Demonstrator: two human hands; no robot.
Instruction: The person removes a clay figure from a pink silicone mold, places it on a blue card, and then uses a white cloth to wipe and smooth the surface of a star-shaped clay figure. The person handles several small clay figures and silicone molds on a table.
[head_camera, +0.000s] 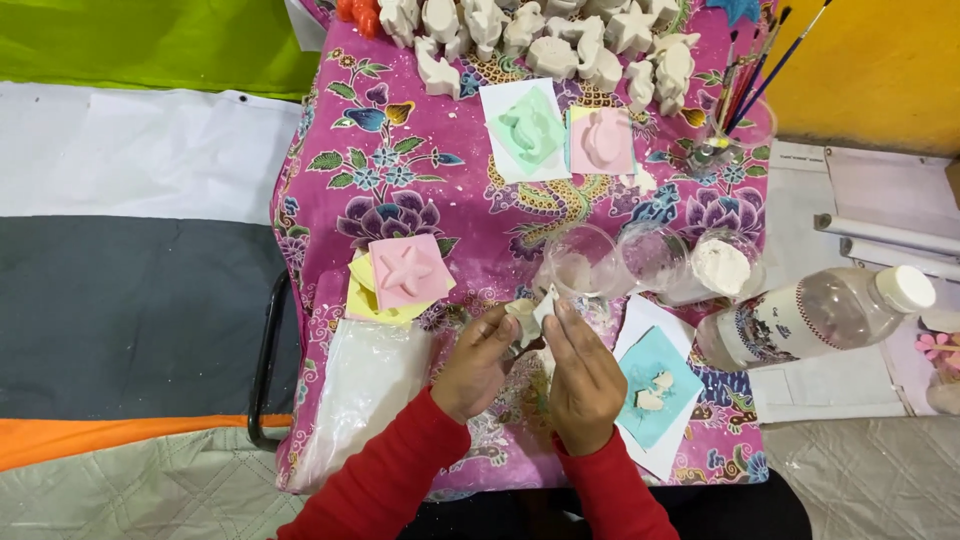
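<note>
Both hands meet over the middle of the pink flowered cloth (400, 190), just below a row of clear plastic cups. The left hand (478, 362) has its fingers curled around a small white plaster piece (522, 318), which sits at the fingertips, pinched between thumb and forefinger. The right hand (583, 378) comes in beside it, its fingers mostly straight and close together, with the tips touching a thin white sliver (547, 303) that pokes up between the two hands. Whether that sliver belongs to the plaster piece or is a separate tool cannot be told; the fingers cover most of it.

The nearest cup (578, 265) stands just above the fingertips; another cup (722, 266) farther right holds white powder. A clear bottle (815, 315) with a white cap lies on its side to the right. A blue mould (655, 385) with white bits on it lies just right of the right hand, and a pink starfish mould (408, 270) lies up and to the left. A clear plastic bag (355, 385) lies beside the left wrist. White plaster figures (560, 45) line the far edge, partly cut off by the top of the view.
</note>
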